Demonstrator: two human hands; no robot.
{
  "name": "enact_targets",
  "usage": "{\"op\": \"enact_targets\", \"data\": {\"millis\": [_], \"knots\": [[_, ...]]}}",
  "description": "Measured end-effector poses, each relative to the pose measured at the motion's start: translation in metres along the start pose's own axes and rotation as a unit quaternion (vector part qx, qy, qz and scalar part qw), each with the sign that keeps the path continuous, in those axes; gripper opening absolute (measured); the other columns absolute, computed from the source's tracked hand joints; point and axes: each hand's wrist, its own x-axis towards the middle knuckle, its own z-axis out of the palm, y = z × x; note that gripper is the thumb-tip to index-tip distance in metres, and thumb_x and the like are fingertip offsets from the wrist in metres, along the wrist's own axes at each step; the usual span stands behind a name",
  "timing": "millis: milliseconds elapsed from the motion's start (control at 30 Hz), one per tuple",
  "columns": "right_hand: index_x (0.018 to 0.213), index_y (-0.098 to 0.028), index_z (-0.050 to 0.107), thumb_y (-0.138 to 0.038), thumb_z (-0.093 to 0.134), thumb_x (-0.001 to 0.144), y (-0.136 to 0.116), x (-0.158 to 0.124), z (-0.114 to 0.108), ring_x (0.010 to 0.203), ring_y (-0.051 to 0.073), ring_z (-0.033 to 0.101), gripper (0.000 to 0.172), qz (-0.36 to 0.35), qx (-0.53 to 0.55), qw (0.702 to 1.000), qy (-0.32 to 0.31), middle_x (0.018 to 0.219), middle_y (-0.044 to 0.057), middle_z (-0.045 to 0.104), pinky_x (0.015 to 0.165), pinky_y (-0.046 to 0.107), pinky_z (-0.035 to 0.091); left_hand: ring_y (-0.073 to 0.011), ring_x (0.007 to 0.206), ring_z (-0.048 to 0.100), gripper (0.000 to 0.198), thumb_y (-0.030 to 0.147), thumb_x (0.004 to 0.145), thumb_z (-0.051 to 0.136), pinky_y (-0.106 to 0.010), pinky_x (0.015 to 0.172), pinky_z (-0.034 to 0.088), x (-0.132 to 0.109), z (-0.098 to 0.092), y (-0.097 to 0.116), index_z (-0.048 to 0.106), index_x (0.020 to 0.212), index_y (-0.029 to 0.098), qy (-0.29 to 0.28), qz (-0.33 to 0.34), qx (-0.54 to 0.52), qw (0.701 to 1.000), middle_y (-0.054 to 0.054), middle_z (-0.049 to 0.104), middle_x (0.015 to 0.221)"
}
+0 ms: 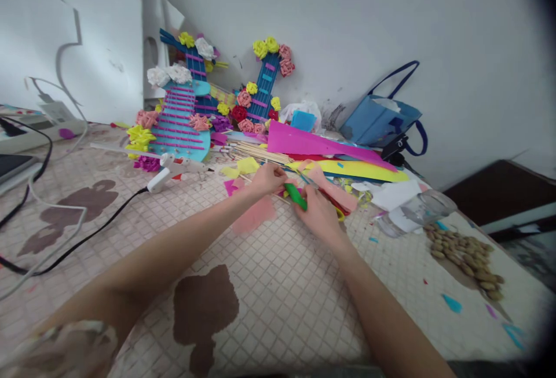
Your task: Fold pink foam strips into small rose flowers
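My left hand (271, 179) is closed in a pinch above the table's middle; what sits between its fingertips is too small to make out. My right hand (320, 215) has its fingers curled around one end of a bright green strip (296, 196), whose other end reaches toward the left fingertips. Beside the right hand shows a yellow loop (340, 214), which looks like a scissors handle, partly hidden. Salmon-pink paper (255, 216) lies flat below the left hand, and another pink piece (332, 186) lies behind the right hand. Yellow paper scraps (247, 165) are just beyond.
A white glue gun (161, 180) with a black cord lies left. Guitar-shaped crafts with paper flowers (176, 129) lean at the back. Magenta paper (304, 142) and thin sticks (256, 152) lie behind the hands. Right are a clear jar (417, 213), peanuts (464, 256) and a blue bag (373, 120).
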Motion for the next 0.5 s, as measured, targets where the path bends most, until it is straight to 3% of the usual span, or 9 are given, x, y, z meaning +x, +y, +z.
{"op": "enact_targets", "data": {"millis": [167,400,500], "knots": [[0.097,-0.019,0.049,-0.023,0.053,0.082,0.004,0.002,0.003,0.082,0.025,0.063,0.016,-0.002,0.015,1.0,0.017,0.092,0.01,0.065,0.06,0.03,0.04,-0.0158,0.06,0.058,0.009,0.02,0.071,0.062,-0.024,0.055,0.04,-0.003,0.002,-0.012,0.068,0.068,0.014,-0.001,0.008,0.085,0.996,-0.004,0.066,0.063],[0.09,-0.02,0.045,-0.031,0.054,0.079,0.019,0.007,-0.008,0.073,0.023,0.061,0.018,0.045,0.097,0.982,0.155,0.08,0.005,0.063,0.06,0.03,0.04,-0.0187,0.069,0.064,0.022,0.036,0.072,0.065,-0.024,0.061,0.044,-0.001,0.005,-0.014,0.069,0.08,0.016,0.008,-0.005,0.149,0.989,-0.005,0.07,0.075],[0.09,-0.02,0.044,-0.031,0.053,0.079,0.011,0.005,-0.006,0.072,0.022,0.06,0.018,0.021,0.114,0.983,0.14,0.08,0.005,0.062,0.06,0.03,0.04,-0.0199,0.077,0.065,0.025,0.034,0.073,0.065,-0.025,0.064,0.046,-0.002,0.007,-0.012,0.067,0.09,0.016,0.021,-0.013,0.168,0.985,-0.007,0.071,0.085]]}}
